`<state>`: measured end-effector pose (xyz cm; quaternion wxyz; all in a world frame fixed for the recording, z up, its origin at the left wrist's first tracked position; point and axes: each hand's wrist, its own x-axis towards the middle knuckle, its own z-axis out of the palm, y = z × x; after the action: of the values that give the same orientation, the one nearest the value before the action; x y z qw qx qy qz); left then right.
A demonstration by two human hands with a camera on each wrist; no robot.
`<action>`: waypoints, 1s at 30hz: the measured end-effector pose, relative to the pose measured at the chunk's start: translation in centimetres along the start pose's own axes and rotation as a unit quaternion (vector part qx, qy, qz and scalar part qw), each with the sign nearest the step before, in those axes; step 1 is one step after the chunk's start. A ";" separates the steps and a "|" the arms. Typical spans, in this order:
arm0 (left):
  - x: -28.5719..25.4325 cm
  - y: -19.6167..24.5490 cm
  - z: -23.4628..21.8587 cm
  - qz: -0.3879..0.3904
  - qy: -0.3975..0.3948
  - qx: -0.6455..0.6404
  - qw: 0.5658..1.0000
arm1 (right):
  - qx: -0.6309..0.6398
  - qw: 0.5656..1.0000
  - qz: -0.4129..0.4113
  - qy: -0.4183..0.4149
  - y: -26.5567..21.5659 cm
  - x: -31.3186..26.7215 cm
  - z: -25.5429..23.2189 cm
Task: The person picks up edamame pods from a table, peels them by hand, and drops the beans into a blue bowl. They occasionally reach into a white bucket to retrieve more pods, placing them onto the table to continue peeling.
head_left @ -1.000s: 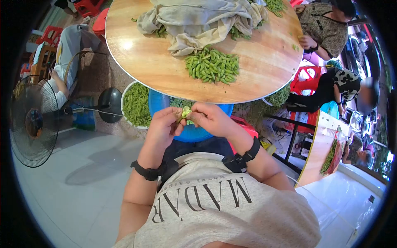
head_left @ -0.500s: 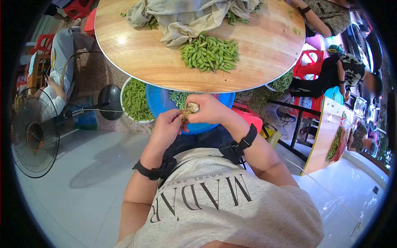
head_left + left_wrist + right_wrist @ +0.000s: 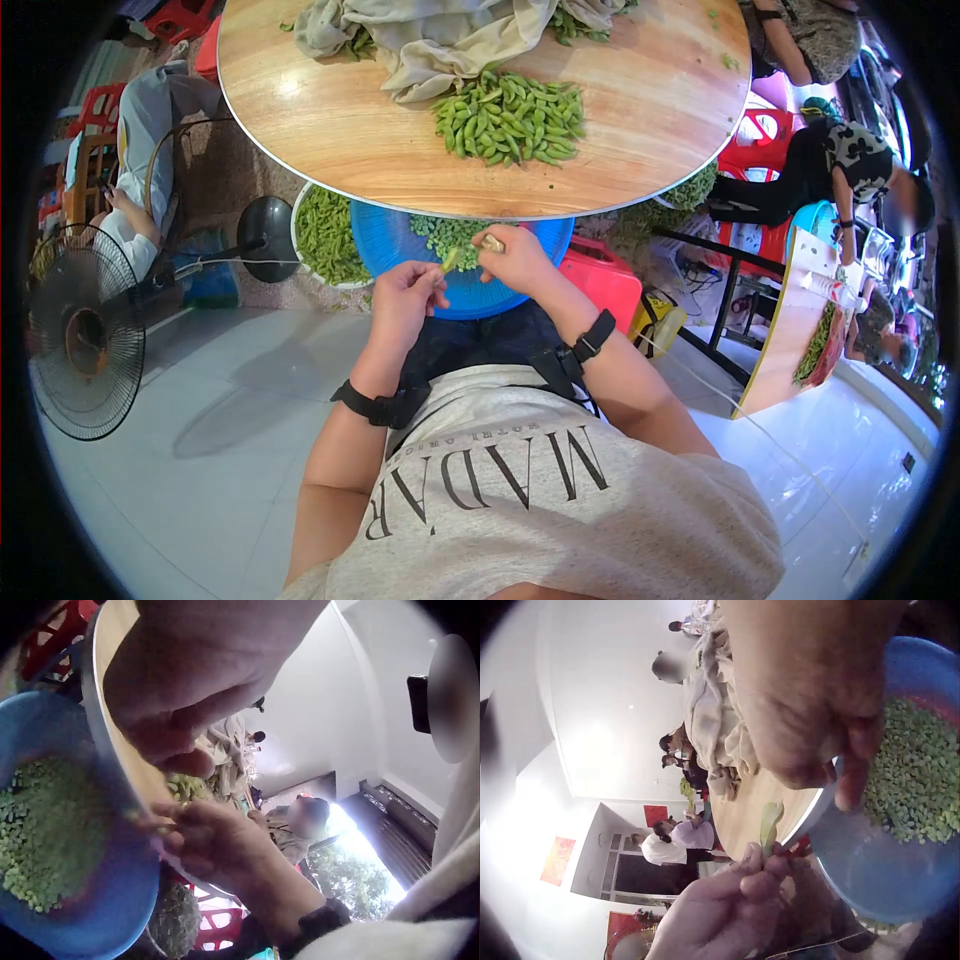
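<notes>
Between the thumb and fingertips of my left hand (image 3: 402, 305) is a green bean pod (image 3: 770, 825), its free end pointing up and away. My right hand (image 3: 520, 262) is a short way to the right, apart from the pod, with fingers bent and a small shiny metallic piece (image 3: 492, 243) at its thumb side. I cannot tell whether its fingers hold anything. Both hands are over a blue basin (image 3: 372, 240) in front of my lap. Shelled green beans (image 3: 915, 772) cover part of the basin's bottom.
A pile of pods (image 3: 510, 120) lies on the round wooden table (image 3: 320, 150), near a crumpled cloth (image 3: 430, 50). A white-rimmed tub of pods (image 3: 328, 235) stands left of the basin. A fan (image 3: 85, 330) is at far left, a red stool (image 3: 605, 285) at right. Other people sit around.
My hands were together at the pod; the right hand has drawn away to the right, while the left keeps the pod. The view has shifted, so the table sits higher.
</notes>
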<state>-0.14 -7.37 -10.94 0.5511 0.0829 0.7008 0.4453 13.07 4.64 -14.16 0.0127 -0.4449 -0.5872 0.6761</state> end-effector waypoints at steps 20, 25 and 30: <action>1.7 0.0 3.1 0.032 0.050 -0.038 0.997 | 0.217 0.976 0.004 -0.026 -2.0 -0.6 1.1; 1.3 0.6 2.9 0.036 0.059 -0.045 0.997 | 0.092 0.995 -0.022 -0.034 -1.7 -0.2 -0.1; 0.2 1.1 4.0 0.123 0.060 0.052 0.989 | 0.174 0.977 0.051 -0.112 -1.3 -0.2 -0.9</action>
<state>2.71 -4.45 -10.27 0.4436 0.1699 0.7392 0.4773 13.06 5.61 -12.93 -0.0103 -0.3867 -0.4347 0.8133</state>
